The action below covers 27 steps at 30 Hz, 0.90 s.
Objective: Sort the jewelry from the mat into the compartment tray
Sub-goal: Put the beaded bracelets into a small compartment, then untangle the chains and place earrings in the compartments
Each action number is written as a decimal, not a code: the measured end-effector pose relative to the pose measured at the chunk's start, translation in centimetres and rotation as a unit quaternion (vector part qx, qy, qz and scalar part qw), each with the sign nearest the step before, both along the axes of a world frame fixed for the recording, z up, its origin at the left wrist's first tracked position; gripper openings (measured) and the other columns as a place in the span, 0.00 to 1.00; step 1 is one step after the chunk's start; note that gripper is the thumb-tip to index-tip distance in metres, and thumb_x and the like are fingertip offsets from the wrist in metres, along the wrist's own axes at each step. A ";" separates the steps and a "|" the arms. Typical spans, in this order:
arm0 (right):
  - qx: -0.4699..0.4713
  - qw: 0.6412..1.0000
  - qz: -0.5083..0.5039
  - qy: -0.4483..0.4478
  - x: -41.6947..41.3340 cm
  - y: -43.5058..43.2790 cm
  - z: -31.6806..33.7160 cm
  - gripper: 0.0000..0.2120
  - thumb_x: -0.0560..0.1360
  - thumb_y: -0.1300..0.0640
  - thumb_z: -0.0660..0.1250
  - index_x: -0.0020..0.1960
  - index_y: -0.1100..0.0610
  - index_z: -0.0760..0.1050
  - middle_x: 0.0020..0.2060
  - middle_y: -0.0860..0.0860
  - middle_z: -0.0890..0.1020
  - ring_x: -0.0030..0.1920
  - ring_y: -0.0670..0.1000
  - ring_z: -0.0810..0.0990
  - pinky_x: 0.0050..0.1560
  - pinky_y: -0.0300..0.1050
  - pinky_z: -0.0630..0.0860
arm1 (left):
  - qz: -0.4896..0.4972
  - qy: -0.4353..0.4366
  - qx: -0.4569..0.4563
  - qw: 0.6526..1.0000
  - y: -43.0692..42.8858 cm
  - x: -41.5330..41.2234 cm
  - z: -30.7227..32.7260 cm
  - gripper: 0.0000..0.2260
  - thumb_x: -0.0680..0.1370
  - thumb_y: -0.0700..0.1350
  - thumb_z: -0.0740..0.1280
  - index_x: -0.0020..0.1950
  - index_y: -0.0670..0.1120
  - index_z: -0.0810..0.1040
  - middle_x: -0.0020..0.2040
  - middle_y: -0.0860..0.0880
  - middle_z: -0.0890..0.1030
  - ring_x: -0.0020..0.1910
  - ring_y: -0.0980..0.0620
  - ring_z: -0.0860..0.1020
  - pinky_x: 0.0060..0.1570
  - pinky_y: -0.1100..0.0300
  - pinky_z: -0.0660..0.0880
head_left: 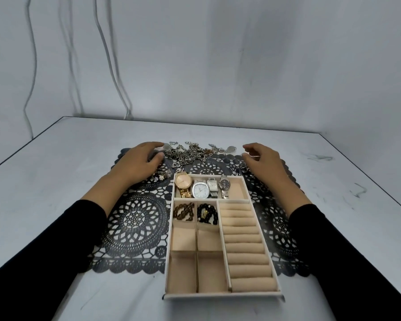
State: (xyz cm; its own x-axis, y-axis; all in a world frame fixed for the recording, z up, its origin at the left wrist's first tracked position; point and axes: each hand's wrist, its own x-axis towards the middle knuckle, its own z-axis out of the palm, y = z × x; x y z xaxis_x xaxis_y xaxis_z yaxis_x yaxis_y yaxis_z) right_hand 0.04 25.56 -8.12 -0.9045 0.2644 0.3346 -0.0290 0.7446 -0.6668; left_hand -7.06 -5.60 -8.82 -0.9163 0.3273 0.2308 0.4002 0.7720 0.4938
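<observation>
A beige compartment tray lies on a black lace mat. Its far compartment holds several watches; two small compartments hold a brown bead bracelet and a black bead bracelet. A tangle of silver chains and pendants lies along the mat's far edge. My left hand hovers at the pile's left end, fingers loosely curved, holding nothing visible. My right hand hovers right of the pile, fingers relaxed, with nothing in it. Small pieces lie by my left wrist.
The mat sits on a white table whose far edge meets a grey wall with hanging cables. The tray's ring rolls and the four near small compartments hold nothing. A few small items lie under my right hand.
</observation>
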 end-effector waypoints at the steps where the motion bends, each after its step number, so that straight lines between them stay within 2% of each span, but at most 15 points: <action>1: 0.000 1.000 0.003 -0.006 -0.7 0.1 0.0 0.14 0.77 0.56 0.66 0.62 0.56 0.77 0.56 0.51 0.81 0.56 0.47 0.78 0.58 0.36 0.69 | -0.002 0.000 0.006 1.000 0.2 -0.5 0.0 0.18 0.82 0.53 0.60 0.71 0.53 0.71 0.69 0.49 0.74 0.67 0.48 0.72 0.63 0.54 0.67; 3: 0.005 1.000 0.012 -0.018 -1.9 0.2 -0.1 0.14 0.77 0.55 0.66 0.62 0.55 0.77 0.55 0.51 0.81 0.54 0.46 0.77 0.57 0.36 0.69 | -0.008 0.004 0.021 1.000 0.5 -1.3 -0.2 0.16 0.82 0.54 0.60 0.69 0.54 0.73 0.66 0.49 0.77 0.64 0.49 0.74 0.59 0.55 0.69; 8: 0.014 0.999 0.028 -0.035 -3.8 0.3 -0.4 0.14 0.77 0.52 0.66 0.62 0.53 0.77 0.54 0.51 0.81 0.54 0.48 0.78 0.61 0.44 0.73 | -0.007 0.020 0.054 0.998 0.8 -3.0 -0.1 0.14 0.81 0.54 0.62 0.65 0.53 0.77 0.60 0.49 0.80 0.58 0.50 0.77 0.54 0.58 0.69; 14: 0.018 0.999 0.020 -0.029 -5.3 0.2 -0.6 0.12 0.76 0.53 0.68 0.58 0.52 0.79 0.47 0.51 0.83 0.49 0.49 0.79 0.57 0.43 0.74 | 0.012 0.013 0.079 0.997 1.7 -4.0 0.2 0.10 0.78 0.54 0.68 0.57 0.53 0.82 0.48 0.54 0.80 0.48 0.57 0.76 0.42 0.65 0.67; 20: 0.013 0.999 0.002 -0.030 -6.3 0.2 -0.7 0.09 0.74 0.53 0.70 0.53 0.53 0.82 0.44 0.52 0.83 0.46 0.47 0.79 0.50 0.36 0.71 | 0.022 0.017 0.070 0.997 1.9 -4.3 0.2 0.05 0.77 0.50 0.70 0.51 0.54 0.83 0.44 0.54 0.80 0.46 0.56 0.76 0.44 0.63 0.70; 23: 0.018 0.999 -0.002 -0.034 -6.4 0.1 -0.7 0.08 0.73 0.55 0.71 0.51 0.54 0.83 0.44 0.52 0.83 0.46 0.47 0.79 0.50 0.36 0.71 | 0.026 0.007 0.081 0.996 1.9 -4.5 0.2 0.04 0.76 0.49 0.71 0.50 0.54 0.84 0.43 0.55 0.81 0.46 0.55 0.77 0.42 0.66 0.68; 27: 0.011 0.999 -0.004 -0.033 -6.3 0.0 -0.6 0.06 0.72 0.57 0.72 0.48 0.54 0.84 0.44 0.52 0.84 0.45 0.48 0.79 0.49 0.35 0.70 | 0.029 -0.001 0.108 0.994 1.7 -4.9 0.0 0.03 0.75 0.48 0.73 0.47 0.54 0.85 0.44 0.54 0.83 0.46 0.55 0.79 0.48 0.62 0.71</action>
State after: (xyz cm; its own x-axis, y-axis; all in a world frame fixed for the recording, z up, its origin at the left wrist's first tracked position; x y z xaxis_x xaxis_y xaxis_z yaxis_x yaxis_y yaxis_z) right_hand -6.27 25.59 -8.72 -0.9230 0.2650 0.2791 0.0209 0.7585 -0.6513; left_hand -11.93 -3.92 -8.78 -0.9330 0.2165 0.2875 0.3562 0.6702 0.6511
